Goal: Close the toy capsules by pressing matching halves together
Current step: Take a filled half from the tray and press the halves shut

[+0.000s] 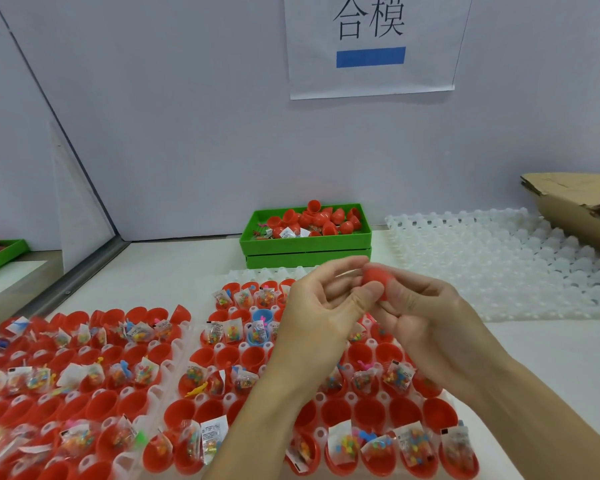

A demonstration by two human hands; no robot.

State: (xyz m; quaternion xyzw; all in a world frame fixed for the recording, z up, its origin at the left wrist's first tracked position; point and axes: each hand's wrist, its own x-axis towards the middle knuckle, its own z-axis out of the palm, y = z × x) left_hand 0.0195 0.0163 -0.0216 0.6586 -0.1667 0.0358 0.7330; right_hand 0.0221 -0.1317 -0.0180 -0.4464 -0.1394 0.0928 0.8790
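Pinching a red capsule (376, 277) between them above the tray of open halves (326, 410), the left hand (321, 320) and right hand (426, 320) apparently squeeze inward to seat it

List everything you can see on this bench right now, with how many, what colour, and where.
red capsule: one, red, held up between both hands above the trays
open capsule halves: many, red, one blue, seated in the near trays, many holding small toy packets
toy packets: many, clear with coloured bits, in the halves
near trays: two, translucent white, front of the table
empty tray: one, translucent white, right rear
green bin: one, green, centre rear, holding loose red halves
paper sign: one, white with blue bar, on the wall
cardboard box: one, brown, far right
left hand: pinching the capsule
right hand: gripping the capsule
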